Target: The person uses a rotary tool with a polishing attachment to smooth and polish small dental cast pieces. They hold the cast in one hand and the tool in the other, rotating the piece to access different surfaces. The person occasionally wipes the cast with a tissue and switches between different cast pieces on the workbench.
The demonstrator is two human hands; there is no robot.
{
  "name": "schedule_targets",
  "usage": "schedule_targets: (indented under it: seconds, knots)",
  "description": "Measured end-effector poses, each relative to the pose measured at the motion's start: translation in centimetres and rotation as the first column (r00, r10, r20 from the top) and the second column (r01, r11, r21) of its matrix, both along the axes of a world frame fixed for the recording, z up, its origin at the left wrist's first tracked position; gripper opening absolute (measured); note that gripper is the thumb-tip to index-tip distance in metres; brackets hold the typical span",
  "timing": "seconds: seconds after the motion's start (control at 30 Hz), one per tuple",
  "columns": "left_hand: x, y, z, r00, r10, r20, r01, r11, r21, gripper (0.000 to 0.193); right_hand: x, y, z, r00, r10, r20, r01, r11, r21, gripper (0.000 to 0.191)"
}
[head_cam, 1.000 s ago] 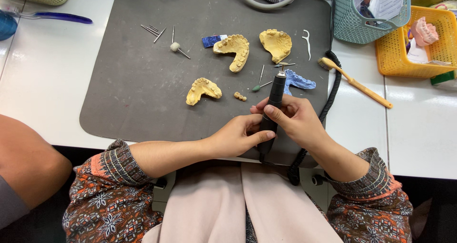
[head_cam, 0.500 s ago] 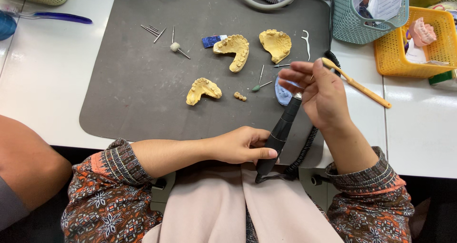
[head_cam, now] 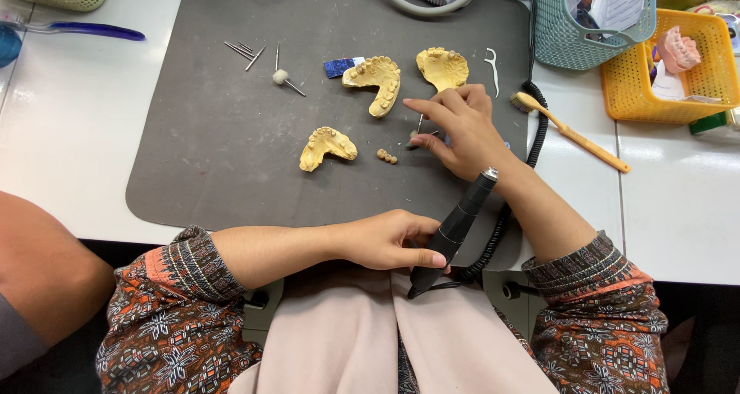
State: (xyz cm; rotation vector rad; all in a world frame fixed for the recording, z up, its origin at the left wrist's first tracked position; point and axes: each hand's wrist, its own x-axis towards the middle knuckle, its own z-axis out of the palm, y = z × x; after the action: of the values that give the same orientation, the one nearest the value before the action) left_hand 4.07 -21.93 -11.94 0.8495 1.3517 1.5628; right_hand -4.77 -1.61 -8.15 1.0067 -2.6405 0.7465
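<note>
Gripping a black rotary handpiece at the mat's six o'clock edge, the left hand is closed round it. At twelve o'clock from it, the right hand pinches a small bur, yellow dental casts at its ten o'clock.

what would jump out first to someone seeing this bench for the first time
Three yellow plaster dental casts lie on the grey mat. The left hand grips a black rotary handpiece at the mat's near edge, while the right hand reaches for small burs beside the casts.
</note>
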Motion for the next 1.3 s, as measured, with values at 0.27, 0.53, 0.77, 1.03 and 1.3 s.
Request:
schedule_targets:
  seconds: [0.27,0.53,0.77,1.03,1.3]
  knots:
    - [-0.1,0.2,-0.2,1.000,-0.005,0.006,0.005,1.000,0.025,0.042,-0.9,1.8,1.0,0.996,-0.077,-0.054,0.078,0.997,0.021,0.022]
    - [-0.6,0.0,-0.7,0.999,-0.012,0.033,0.011,0.999,0.030,0.041,-3.2,0.0,0.9,0.990,0.064,-0.125,-0.030,0.965,0.260,0.018]
    - [-1.4,-0.6,-1.4,0.999,-0.007,0.037,0.006,0.999,0.034,0.040,-5.0,-1.2,0.5,0.988,0.127,-0.088,-0.092,0.943,0.321,0.011]
    - [-1.8,-1.9,-3.8,0.997,-0.026,0.071,0.023,0.999,0.032,0.039,-6.1,-3.5,-1.5,0.984,0.127,-0.128,-0.089,0.959,0.269,0.016]
    - [-1.7,-4.2,-5.0,0.965,-0.204,0.163,0.163,0.958,0.238,0.038,-8.4,-12.1,-3.4,0.930,0.310,-0.197,-0.250,0.927,0.282,0.033]
